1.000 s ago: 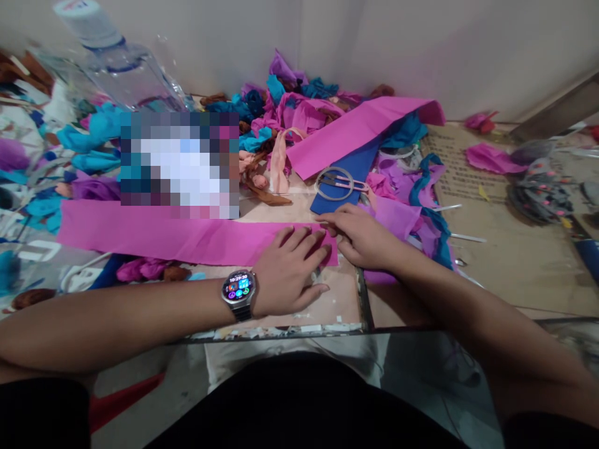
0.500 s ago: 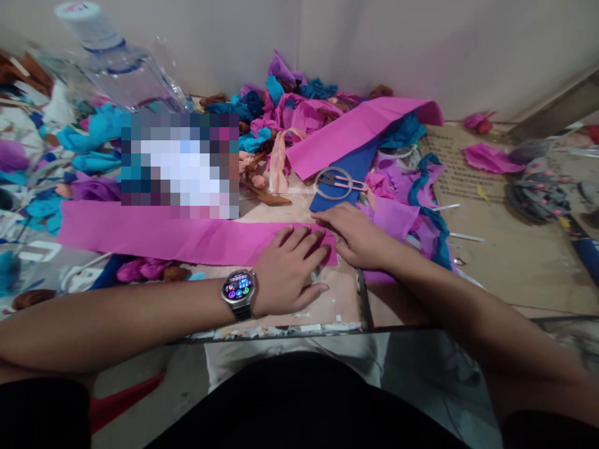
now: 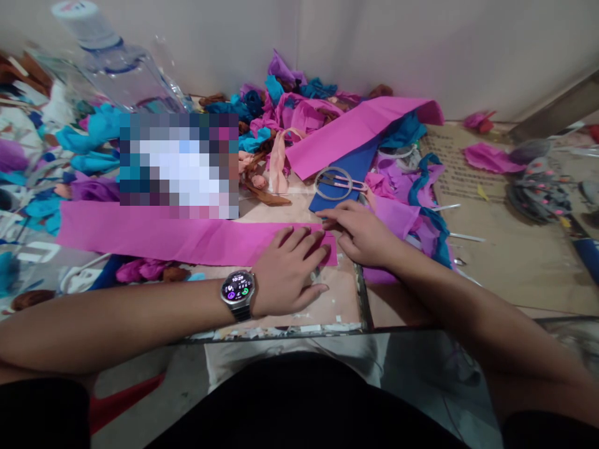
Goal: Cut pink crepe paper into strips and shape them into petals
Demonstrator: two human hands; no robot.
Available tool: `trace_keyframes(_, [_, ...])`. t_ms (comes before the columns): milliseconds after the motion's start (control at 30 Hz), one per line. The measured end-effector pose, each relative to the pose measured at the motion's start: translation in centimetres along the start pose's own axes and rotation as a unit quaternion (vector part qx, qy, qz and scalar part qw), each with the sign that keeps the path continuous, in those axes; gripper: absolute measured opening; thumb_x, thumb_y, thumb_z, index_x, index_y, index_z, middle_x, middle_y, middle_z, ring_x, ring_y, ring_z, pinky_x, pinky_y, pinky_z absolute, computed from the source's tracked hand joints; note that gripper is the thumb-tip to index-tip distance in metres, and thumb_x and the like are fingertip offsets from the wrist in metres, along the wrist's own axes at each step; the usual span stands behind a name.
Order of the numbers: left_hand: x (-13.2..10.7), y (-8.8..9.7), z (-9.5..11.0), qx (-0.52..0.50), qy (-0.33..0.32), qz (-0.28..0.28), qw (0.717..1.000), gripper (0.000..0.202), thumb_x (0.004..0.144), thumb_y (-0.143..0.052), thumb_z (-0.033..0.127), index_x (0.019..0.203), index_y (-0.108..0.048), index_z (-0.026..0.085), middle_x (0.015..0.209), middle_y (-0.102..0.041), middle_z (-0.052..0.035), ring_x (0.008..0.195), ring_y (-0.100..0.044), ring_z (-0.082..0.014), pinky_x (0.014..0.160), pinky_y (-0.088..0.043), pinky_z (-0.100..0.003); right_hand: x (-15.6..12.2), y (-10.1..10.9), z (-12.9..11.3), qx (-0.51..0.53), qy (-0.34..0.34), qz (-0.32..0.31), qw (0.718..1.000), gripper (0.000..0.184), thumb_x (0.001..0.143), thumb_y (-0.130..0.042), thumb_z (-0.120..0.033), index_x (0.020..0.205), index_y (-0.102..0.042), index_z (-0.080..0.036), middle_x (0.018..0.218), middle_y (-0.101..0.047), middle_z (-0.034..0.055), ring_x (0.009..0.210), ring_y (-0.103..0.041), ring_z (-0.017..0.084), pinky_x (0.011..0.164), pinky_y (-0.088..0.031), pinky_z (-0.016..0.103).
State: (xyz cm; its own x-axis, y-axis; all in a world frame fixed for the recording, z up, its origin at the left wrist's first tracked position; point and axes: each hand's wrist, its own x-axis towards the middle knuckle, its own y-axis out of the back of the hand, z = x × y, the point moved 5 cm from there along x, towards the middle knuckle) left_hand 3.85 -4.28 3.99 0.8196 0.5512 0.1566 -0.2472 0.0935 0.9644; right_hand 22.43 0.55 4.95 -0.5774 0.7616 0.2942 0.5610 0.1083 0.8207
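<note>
A long pink crepe paper strip [image 3: 154, 234] lies flat across the table in front of me. My left hand [image 3: 290, 268], with a watch on its wrist, rests palm down on the strip's right part, fingers spread. Beside the strip's right end is my right hand [image 3: 358, 234]. Its index finger stretches left over the upper edge and its thumb stays apart below, with nothing visible between them. Just beyond that hand lies blue paper [image 3: 322, 202], with a ring and scissors-like metal tool [image 3: 334, 183] on it. Another pink strip [image 3: 346, 140] slants across the blue paper.
Crumpled coloured paper scraps [image 3: 309, 112] pile up along the wall. A clear bottle with a white cap [image 3: 126, 68] stands at the back left, beside a blurred-out patch. Printed cardboard [image 3: 496, 249] covers the right side. The table's front edge [image 3: 299, 330] runs close to my body.
My right hand has shifted very slightly right, its fingers lifting a little from the strip's end. The left hand and strip stay in place. The watch face display has changed.
</note>
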Motion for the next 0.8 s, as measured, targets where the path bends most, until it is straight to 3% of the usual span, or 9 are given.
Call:
trace_keyframes(233, [0.05, 0.12, 0.06, -0.004, 0.003, -0.008, 1.0, 0.07, 0.104, -0.05, 0.062, 0.154, -0.055, 0.014, 0.165, -0.049, -0.0199, 0.15, -0.043, -0.0438, 0.122, -0.036, -0.064, -0.13, 0.92, 0.25, -0.014, -0.027, 0.01, 0.999, 0.064, 0.081, -0.054, 0.002, 0.142, -0.067, -0.014, 0.085, -0.076, 0.007, 0.104, -0.066, 0.029, 0.095, -0.055, 0.044])
trace_keyframes(433, [0.05, 0.17, 0.11, 0.006, -0.001, -0.007, 1.0, 0.072, 0.104, -0.049, 0.063, 0.155, -0.055, 0.013, 0.165, -0.049, -0.02, 0.148, -0.044, -0.0444, 0.122, -0.036, -0.064, -0.41, 0.62, 0.11, 0.025, 0.005, 0.019, 0.999, 0.064, 0.081, -0.052, 0.003, 0.14, -0.068, -0.016, 0.1, -0.075, 0.009, 0.098, -0.069, 0.023, 0.089, -0.057, 0.038])
trace_keyframes(800, [-0.01, -0.01, 0.01, -0.001, 0.001, -0.004, 1.0, 0.071, 0.103, -0.052, 0.063, 0.155, -0.055, 0.014, 0.167, -0.048, -0.0196, 0.151, -0.042, -0.0449, 0.122, -0.035, -0.065, -0.41, 0.47, 0.39, 0.001, -0.018, 0.011, 1.0, 0.057, 0.087, -0.052, -0.003, 0.139, -0.069, -0.019, 0.094, -0.072, 0.0085, 0.095, -0.068, 0.025, 0.089, -0.057, 0.042])
